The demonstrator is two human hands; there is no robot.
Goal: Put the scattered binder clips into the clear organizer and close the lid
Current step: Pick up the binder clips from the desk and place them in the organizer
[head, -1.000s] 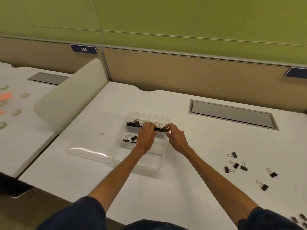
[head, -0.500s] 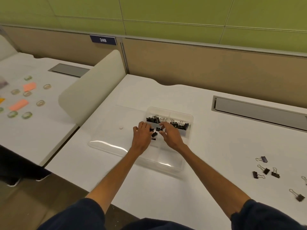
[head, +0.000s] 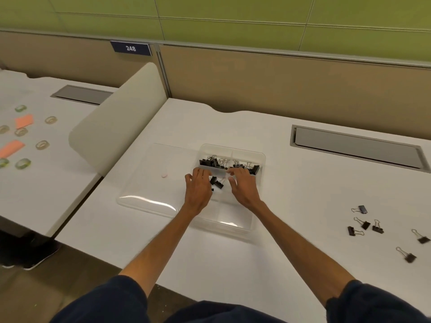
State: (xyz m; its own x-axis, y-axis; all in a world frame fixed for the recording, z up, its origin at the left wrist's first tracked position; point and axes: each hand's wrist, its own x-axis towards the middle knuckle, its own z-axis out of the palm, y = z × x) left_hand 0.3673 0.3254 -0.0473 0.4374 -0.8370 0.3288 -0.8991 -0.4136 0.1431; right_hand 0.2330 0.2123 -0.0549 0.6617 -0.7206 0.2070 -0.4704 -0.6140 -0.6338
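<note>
White desk, tan partition behind, green wall above. Desk's right half open; six loose binder clips near the right edge. Clear organizer centre, lid flat to its left. Clips fill both far compartments. Left hand and right hand hover over the organizer, fingers spread, gripping nothing; one clip between them.

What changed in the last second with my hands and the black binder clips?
Both the left hand and right hand came off the far row of black binder clips and drew back toward you, now open over the nearer compartments. Unchanged: the clear plastic organizer, its lid lying open, the loose black clips on the white desk.
</note>
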